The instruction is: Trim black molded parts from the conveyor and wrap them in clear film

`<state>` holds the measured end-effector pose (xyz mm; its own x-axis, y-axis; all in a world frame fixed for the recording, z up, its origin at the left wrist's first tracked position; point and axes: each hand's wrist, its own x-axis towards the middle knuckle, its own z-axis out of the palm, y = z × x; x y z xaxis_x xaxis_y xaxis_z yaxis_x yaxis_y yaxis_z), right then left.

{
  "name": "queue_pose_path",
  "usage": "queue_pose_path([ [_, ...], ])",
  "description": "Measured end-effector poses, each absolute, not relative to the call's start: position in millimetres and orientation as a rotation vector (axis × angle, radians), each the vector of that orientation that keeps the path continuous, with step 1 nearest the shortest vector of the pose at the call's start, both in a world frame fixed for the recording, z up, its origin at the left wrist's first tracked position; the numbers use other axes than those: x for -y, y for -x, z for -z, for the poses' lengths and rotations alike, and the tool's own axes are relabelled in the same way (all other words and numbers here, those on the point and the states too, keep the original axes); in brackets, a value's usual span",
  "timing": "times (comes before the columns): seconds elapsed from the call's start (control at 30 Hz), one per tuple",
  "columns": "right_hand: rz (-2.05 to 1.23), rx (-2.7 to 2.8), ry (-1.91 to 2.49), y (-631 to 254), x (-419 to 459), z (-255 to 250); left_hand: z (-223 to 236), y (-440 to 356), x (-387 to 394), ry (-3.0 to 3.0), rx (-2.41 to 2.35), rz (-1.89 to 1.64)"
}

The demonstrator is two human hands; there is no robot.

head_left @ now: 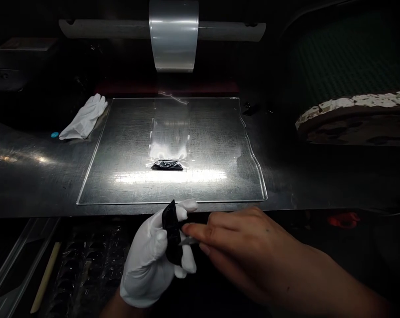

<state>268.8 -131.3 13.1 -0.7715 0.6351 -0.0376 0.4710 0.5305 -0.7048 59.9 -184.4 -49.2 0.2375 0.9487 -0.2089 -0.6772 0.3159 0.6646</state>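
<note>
My left hand (147, 260), in a white glove, grips a small black elongated piece (172, 234) with slanted ends, held upright in front of the bench edge. My bare right hand (239, 247) pinches a small pointed blade (188, 241), its tip against the right side of the black piece. The blade's handle is hidden by my fingers. Beyond both hands, a second black piece (167, 165) lies on a clear scratched sheet (209, 132), at the near end of a strip of clear film (169, 137).
A roll of clear film (174, 39) hangs on a bar (229, 31) at the back. An empty white glove (85, 118) and a blue dot (54, 134) lie left. Below left is a clear tray (87, 265) with rounded pockets. A green ribbed object (355, 62) stands right.
</note>
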Motion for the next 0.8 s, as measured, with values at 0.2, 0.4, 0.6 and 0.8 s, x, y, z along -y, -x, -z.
queue_pose_path([
  [0.2,-1.094,2.384,0.903,-277,122,-19,44,-58,182,-0.493,-0.722,-1.117],
  [0.4,-0.8,2.495,0.943,-283,104,-31,34,-58,183,-0.458,-0.776,-1.015],
  [0.6,-0.595,2.671,0.933,-276,99,-33,25,-57,180,-0.465,-0.817,-0.916],
  [0.8,-0.535,2.729,0.945,-271,98,-34,19,-56,177,-0.422,-0.887,-0.892],
])
